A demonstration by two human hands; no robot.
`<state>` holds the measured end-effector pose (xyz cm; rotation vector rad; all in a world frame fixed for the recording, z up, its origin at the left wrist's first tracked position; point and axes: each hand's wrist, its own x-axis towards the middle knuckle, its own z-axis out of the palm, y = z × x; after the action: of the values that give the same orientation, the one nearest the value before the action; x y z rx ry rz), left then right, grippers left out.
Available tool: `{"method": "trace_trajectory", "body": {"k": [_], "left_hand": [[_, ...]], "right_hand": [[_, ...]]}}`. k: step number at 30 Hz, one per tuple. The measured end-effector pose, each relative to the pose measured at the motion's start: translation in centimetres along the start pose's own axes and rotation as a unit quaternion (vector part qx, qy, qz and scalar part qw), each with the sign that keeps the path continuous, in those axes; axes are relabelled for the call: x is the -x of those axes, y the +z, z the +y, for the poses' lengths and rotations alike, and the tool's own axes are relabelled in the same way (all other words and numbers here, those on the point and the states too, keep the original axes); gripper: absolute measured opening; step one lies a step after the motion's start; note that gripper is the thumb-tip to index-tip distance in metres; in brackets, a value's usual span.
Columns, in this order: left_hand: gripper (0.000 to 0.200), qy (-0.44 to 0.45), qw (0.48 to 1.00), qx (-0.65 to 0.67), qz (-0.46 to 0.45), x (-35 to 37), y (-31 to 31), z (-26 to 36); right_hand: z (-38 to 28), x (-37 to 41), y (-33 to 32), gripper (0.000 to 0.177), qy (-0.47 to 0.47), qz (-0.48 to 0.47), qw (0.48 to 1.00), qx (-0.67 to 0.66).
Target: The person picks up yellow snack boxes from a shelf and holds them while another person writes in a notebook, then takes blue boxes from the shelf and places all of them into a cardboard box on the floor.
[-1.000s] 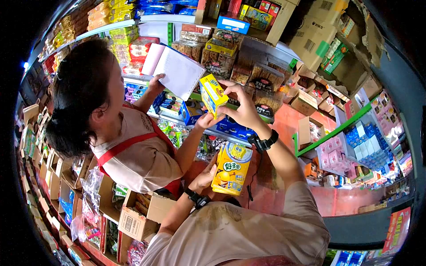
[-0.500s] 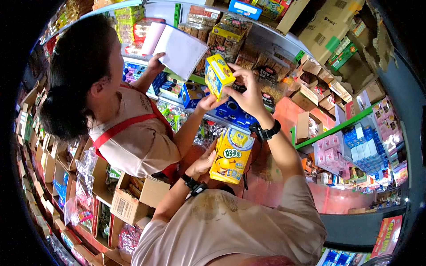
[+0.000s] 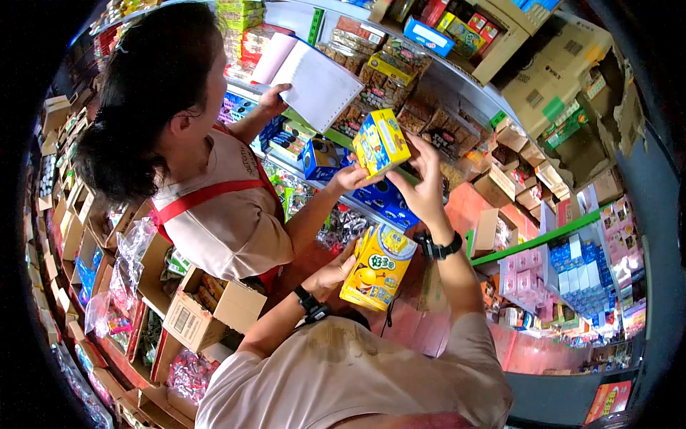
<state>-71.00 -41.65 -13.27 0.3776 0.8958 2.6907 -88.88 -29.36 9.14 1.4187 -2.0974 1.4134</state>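
Note:
My left hand (image 3: pixel 334 275) grips a large yellow snack box (image 3: pixel 379 268) with a cartoon and Chinese lettering on its front, held low before my chest. Farther forward, my right hand (image 3: pixel 423 175) is at the lower right corner of a smaller yellow and blue snack box (image 3: pixel 382 143). Its thumb lies along the bottom edge and its fingers bend by the right side; some fingertips are hidden. A co-worker's hand (image 3: pixel 350 176) supports the same small box from the left and below. With the other hand the co-worker holds an open notebook (image 3: pixel 314 82).
Shelves ahead carry bagged snacks (image 3: pixel 386 82) and blue boxes (image 3: pixel 386 204). The co-worker (image 3: pixel 221 207) stands close on my left, above open cartons (image 3: pixel 193 322). Torn cardboard boxes (image 3: pixel 550 71) stand at upper right, near a green-edged shelf (image 3: pixel 536 239).
The small box has tilted and shifted slightly right in view. My right hand has slid toward its lower corner. My left hand still holds the large box; the whole view has shifted a little.

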Motion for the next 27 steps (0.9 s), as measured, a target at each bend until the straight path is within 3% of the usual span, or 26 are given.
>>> {"method": "trace_trajectory", "body": {"k": [5, 8, 10, 12, 13, 14, 17, 19, 20, 25, 27], "left_hand": [[0.082, -0.042, 0.998, 0.007, 0.039, 0.0, -0.2, -0.4], [0.084, -0.049, 0.998, 0.002, 0.041, -0.2, 0.7, 0.3], [0.084, -0.065, 0.995, -0.023, 0.065, -0.2, 1.9, 1.7], [0.091, -0.024, 0.988, -0.127, 0.081, -0.5, 1.1, 0.7], [0.096, 0.008, 0.983, -0.169, 0.079, -1.5, -1.0, -1.1], [0.096, 0.005, 0.983, -0.169, 0.076, -2.0, -1.7, -1.8], [0.100, 0.013, 0.963, -0.235, 0.132, -2.7, -1.5, -2.1], [0.102, 0.017, 0.961, -0.241, 0.132, -2.8, -0.7, -1.9], [0.103, 0.026, 0.959, -0.245, 0.137, -2.9, -0.4, -1.9], [0.107, 0.043, 0.979, -0.156, 0.124, -3.7, -1.5, -4.2], [0.113, 0.047, 0.893, -0.411, 0.176, -4.2, -3.8, -5.8]], "right_hand": [[-1.1, 4.7, -2.2, 0.074, 0.080, 0.028, 0.996, -0.037], [-0.4, 10.8, -2.4, 0.068, 0.202, 0.060, 0.972, -0.103], [0.3, 15.7, -2.0, 0.072, 0.232, 0.027, 0.969, -0.075], [2.8, 22.3, -0.5, 0.072, 0.261, 0.057, 0.952, -0.151], [3.9, 26.0, -0.9, 0.059, 0.388, 0.048, 0.895, -0.216], [4.7, 28.7, -1.1, 0.057, 0.506, 0.039, 0.816, -0.278], [5.9, 32.8, 2.8, 0.057, 0.466, 0.090, 0.833, -0.285], [7.6, 34.7, 3.1, 0.055, 0.426, 0.036, 0.892, -0.148], [7.7, 35.3, 3.2, 0.054, 0.417, 0.037, 0.897, -0.144], [6.2, 33.7, 2.9, 0.051, 0.447, 0.116, 0.817, -0.347], [5.6, 32.9, 2.7, 0.050, 0.452, 0.151, 0.767, -0.429]]}}
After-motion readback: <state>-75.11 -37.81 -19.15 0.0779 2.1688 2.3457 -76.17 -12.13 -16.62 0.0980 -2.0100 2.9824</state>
